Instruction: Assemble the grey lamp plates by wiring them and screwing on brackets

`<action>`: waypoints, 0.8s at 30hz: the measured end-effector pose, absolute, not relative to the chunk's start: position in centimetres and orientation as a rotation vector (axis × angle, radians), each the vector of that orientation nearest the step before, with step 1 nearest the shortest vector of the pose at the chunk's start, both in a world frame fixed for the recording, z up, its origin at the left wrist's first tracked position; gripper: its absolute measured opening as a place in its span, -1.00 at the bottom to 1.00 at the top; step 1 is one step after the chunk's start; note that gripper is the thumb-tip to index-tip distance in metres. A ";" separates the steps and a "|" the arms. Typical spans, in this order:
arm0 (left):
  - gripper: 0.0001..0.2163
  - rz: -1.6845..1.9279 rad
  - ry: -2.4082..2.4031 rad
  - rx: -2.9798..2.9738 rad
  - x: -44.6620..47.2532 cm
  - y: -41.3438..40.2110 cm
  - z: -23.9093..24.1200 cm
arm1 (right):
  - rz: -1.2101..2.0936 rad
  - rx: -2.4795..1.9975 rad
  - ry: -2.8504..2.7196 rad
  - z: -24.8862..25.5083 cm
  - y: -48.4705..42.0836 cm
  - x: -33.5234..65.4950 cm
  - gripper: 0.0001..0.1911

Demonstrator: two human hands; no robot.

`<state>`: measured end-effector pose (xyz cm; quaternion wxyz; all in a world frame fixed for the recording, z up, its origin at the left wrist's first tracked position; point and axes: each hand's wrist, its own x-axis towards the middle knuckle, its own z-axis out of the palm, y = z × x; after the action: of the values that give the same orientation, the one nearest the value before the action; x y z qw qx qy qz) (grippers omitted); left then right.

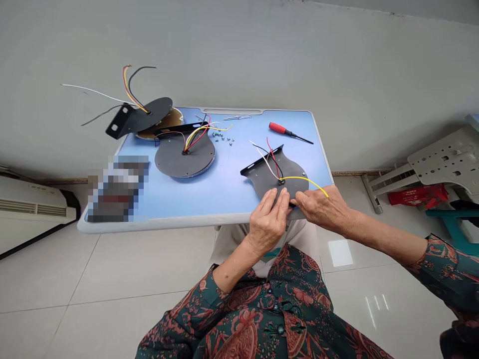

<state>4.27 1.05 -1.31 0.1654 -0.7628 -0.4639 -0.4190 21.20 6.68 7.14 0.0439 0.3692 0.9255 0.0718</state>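
A black metal mounting plate (262, 174) with a bent, slotted flange lies near the table's front edge. White, black, red and yellow wires rise from its central hole. My left hand (267, 219) has its fingers pressed on top of the plate's near edge, with the thumb mostly hidden. At the plate's near right edge, my right hand (324, 207) is closed, fingers curled around the rim; whether it pinches something small there is hidden. The yellow wire (305, 178) arches over to the back of my right hand.
A red-handled screwdriver (282, 130) lies behind the plate. Several small screws (223, 137) are scattered mid-table near metal rods (237, 117). Two more wired plates, one black disc (183, 162) and one tilted plate (153, 112), occupy the left. A blurred rectangular item (119, 192) sits front left.
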 end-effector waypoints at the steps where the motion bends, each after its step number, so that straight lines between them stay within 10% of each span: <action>1: -0.36 -1.192 -1.313 -2.158 4.3 1.1 -1.2 | 0.221 1.158 2.791 7.2 6.6 21.1 -0.45; 6: -0.40 -1.202 -1.304 -2.131 4.3 1.1 -1.1 | 0.281 1.403 2.683 8.3 6.7 21.9 -0.28; 13: -0.37 -1.189 -1.345 -2.206 4.1 1.0 -1.7 | 0.356 1.053 3.100 7.9 6.5 23.7 -0.76; 24: -0.44 -1.145 -1.328 -2.142 4.3 1.0 -1.0 | 0.527 0.894 3.419 5.8 6.4 24.4 -0.71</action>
<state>4.33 1.04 -1.03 0.1859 -0.7603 -0.4713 -0.4065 24.37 6.40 5.82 -0.2141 0.2444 0.9347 0.1440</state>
